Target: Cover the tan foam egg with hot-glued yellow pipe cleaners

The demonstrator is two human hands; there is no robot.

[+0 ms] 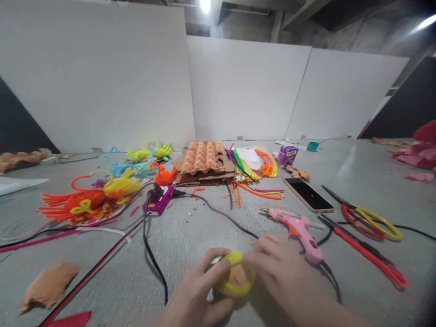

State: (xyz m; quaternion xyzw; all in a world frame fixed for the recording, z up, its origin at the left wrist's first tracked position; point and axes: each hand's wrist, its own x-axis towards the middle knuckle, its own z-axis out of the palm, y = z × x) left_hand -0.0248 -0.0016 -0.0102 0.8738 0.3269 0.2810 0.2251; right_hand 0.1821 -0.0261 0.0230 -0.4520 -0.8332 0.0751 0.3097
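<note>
A coil of yellow pipe cleaner (pixel 235 287) wrapped around a tan felt disc (pixel 238 275) sits low in the middle of the view, on the grey table (pixel 112 277). My left hand (pixel 197 286) grips the coil from the left side. My right hand (pixel 277 265) presses its fingertips onto the coil's upper right. Just right of my right hand lies a pink hot glue gun (pixel 296 231) with a small red light on, its nozzle pointing left. The hands hide part of the coil.
Behind the hands are a black cable (pixel 218 211), a purple socket (pixel 158 200), and a cardboard egg tray (pixel 204 156). A phone (pixel 308 194) lies face up. Orange and yellow pipe-cleaner bundles (pixel 88 200) lie left, red and yellow loops (pixel 363 222) right. White panels stand behind the table.
</note>
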